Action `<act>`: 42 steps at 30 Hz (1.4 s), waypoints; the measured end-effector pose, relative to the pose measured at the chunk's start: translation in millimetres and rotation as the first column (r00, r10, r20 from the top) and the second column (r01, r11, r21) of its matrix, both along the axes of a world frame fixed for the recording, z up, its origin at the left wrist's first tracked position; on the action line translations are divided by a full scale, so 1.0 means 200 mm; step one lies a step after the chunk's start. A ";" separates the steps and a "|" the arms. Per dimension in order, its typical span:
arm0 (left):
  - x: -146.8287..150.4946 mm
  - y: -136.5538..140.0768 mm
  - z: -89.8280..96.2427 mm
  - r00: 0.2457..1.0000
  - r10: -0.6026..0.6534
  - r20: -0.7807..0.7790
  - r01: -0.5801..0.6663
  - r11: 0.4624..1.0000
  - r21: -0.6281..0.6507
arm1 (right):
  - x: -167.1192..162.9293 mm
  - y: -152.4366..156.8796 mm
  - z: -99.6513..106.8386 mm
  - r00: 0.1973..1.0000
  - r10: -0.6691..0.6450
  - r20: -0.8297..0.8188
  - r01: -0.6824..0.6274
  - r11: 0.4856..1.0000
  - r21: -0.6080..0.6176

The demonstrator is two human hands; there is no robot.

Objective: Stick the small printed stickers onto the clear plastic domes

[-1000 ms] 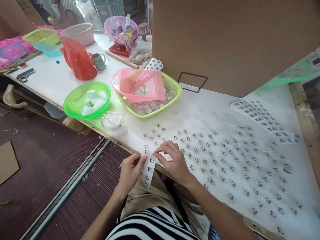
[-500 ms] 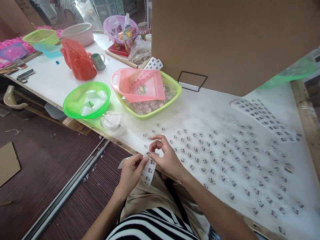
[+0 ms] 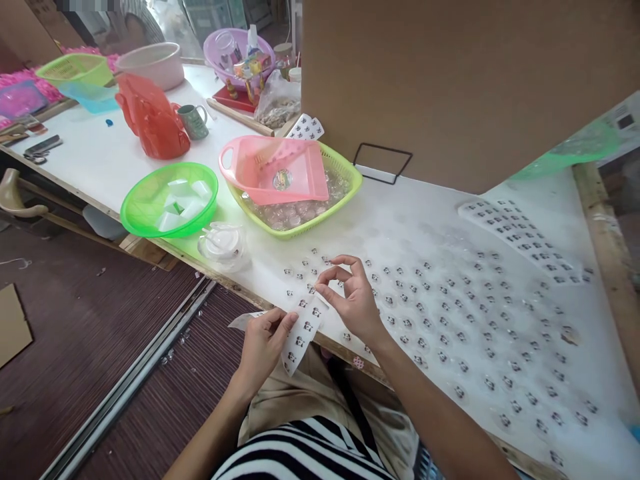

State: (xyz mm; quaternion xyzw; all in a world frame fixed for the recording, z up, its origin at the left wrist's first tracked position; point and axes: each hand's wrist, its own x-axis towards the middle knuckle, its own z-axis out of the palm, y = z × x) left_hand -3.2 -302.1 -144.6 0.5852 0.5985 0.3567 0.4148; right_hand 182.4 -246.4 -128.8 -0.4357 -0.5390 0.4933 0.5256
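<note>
My left hand (image 3: 267,340) is closed, thumb over fingers, on a white strip of panda stickers (image 3: 303,337) held over the table's front edge. Part of the strip sticks out to the left behind my knuckles. My right hand (image 3: 350,293) is just above the strip's far end, thumb and index finger pinched together. At those fingertips is a small panda sticker (image 3: 311,289), partly hidden; its edges are hard to make out. Beyond and to the right, many small clear discs with panda stickers (image 3: 443,339) lie spread over the white table (image 3: 400,207).
A yellow-green basket (image 3: 300,233) of clear pieces carries a pink scoop (image 3: 305,163). Left of it are a green bowl (image 3: 135,213) with white pieces and a plastic-wrapped white item (image 3: 223,243). A large cardboard box (image 3: 450,87) stands behind; more sticker sheets (image 3: 525,240) lie right.
My right hand has moved off the strip, up and to the right, fingers still pinched. More of the strip shows now. My left hand stays nearly in place.
</note>
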 end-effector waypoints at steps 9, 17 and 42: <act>-0.04 -0.02 -0.02 0.999 0.048 0.018 -0.048 0.998 -0.029 | 0.25 0.29 -0.19 0.945 -0.134 0.300 0.176 0.977 -0.117; -0.06 -0.02 -0.03 0.999 0.032 -0.020 -0.032 0.999 -0.017 | 0.24 0.34 -0.33 0.836 -0.045 0.547 0.158 0.974 -0.161; -0.06 -0.01 -0.05 0.999 0.003 -0.037 -0.004 1.000 -0.024 | 0.31 0.49 -0.27 0.642 0.021 0.766 0.152 0.976 -0.154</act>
